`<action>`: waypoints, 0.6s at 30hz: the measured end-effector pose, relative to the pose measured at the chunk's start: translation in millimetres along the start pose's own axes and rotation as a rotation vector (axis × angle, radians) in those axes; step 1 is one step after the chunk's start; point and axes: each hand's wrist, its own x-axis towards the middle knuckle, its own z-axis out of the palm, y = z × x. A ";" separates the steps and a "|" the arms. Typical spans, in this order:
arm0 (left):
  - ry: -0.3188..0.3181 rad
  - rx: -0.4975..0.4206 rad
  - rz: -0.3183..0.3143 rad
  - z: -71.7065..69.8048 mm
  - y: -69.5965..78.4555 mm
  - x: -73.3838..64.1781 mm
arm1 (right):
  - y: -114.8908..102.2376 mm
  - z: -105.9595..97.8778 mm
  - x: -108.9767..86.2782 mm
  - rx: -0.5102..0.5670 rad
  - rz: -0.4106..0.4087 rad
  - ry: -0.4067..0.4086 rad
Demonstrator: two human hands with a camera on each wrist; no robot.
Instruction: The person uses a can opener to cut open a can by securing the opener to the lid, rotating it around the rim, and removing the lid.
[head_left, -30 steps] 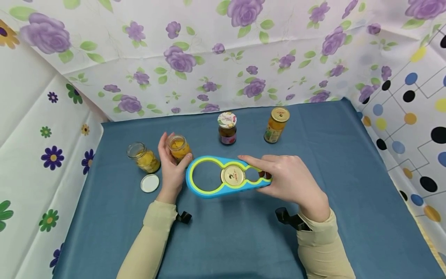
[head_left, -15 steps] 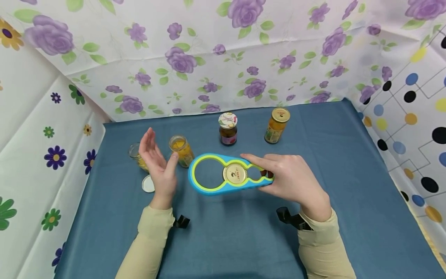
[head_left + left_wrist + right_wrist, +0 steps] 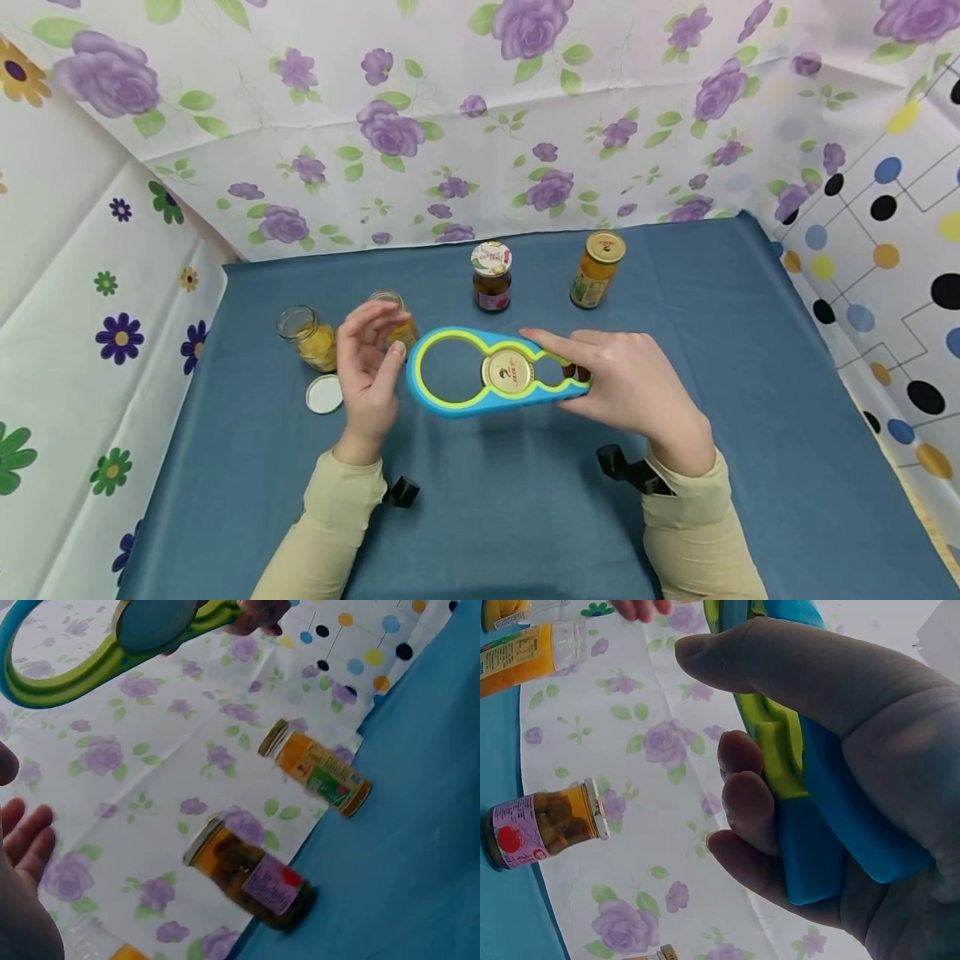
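My right hand point(image 3: 633, 379) grips the narrow end of a blue and yellow-green jar opener point(image 3: 483, 403), raised above the table. A gold lid point(image 3: 507, 372) sits in the opener's middle ring. My left hand point(image 3: 366, 375) hovers left of the opener, fingers loosely bent, with nothing seen in its grasp. Behind its fingers stands a lidless glass jar point(image 3: 405, 335) of yellow fruit, partly hidden. Further left is another lidless jar point(image 3: 318, 348) with yellow pieces, and a round lid point(image 3: 324, 394) lies white side up in front of it.
Toward the back of the blue-covered table point(image 3: 510, 517) stand two lidded jars: a dark one point(image 3: 492, 292) with a purple label and an orange one point(image 3: 592, 279) with a gold lid. Flowered cloth point(image 3: 450, 150) hangs behind, and a dotted cloth point(image 3: 862, 275) at the right.
My left hand let go of the nearer lidless jar, swung left, then came back right toward the opener with its fingers more bent. My right hand and the opener have barely moved.
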 end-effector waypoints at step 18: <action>-0.329 -0.451 -0.865 42.7 13.7 -23.8 | -0.9 5.0 2.2 0.004 -0.016 0.013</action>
